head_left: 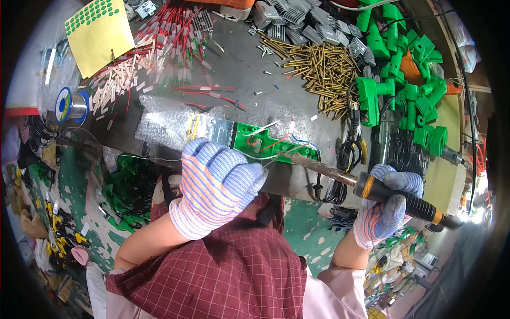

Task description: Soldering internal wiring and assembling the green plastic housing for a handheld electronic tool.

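My right hand, in a striped glove, is wrapped round the black handle of a soldering iron. The iron's tip points left into an opened green plastic housing half. Red, white and blue wires lie in and over this housing. A grey metal piece sits at its left end. My left hand, also gloved, is closed at the housing's near left edge. Thin solder wire runs from a spool to this hand; its fingertips are partly hidden.
Bubble wrap lies left of the housing. Behind are red wires with connectors, brass-coloured screws and grey finned metal parts. Green housings pile up at right, near a coiled black cord. A yellow sheet lies far left.
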A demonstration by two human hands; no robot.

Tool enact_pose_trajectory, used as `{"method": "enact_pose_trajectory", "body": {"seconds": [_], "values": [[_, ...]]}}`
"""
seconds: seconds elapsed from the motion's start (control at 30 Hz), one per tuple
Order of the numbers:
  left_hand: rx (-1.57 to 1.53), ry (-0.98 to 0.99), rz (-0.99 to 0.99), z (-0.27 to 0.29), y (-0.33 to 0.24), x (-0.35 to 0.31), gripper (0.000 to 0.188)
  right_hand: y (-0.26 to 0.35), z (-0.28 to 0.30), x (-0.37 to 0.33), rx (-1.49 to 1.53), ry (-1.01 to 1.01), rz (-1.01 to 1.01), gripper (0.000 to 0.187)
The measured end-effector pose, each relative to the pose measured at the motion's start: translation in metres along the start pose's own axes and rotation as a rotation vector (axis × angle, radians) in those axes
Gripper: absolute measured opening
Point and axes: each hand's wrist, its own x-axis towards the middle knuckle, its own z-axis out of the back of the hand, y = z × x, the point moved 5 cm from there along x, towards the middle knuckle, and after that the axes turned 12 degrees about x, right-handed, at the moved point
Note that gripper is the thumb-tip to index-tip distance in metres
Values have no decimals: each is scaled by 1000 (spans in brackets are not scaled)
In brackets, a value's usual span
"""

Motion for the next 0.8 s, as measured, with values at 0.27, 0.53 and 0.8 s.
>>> {"method": "enact_pose_trajectory", "body": {"seconds": [0.27,0.53,0.8], "values": [[-8,5,-4,-6,-3,-1,22,2,5,-3,-48,-101,64,49],[0,-4,-7,-5,-3,1,21,4,5,-5,-76,-101,6,50],[-10,3,-4,-4,-5,1,22,0,15,-12,-35,-76,-32,50]]}}
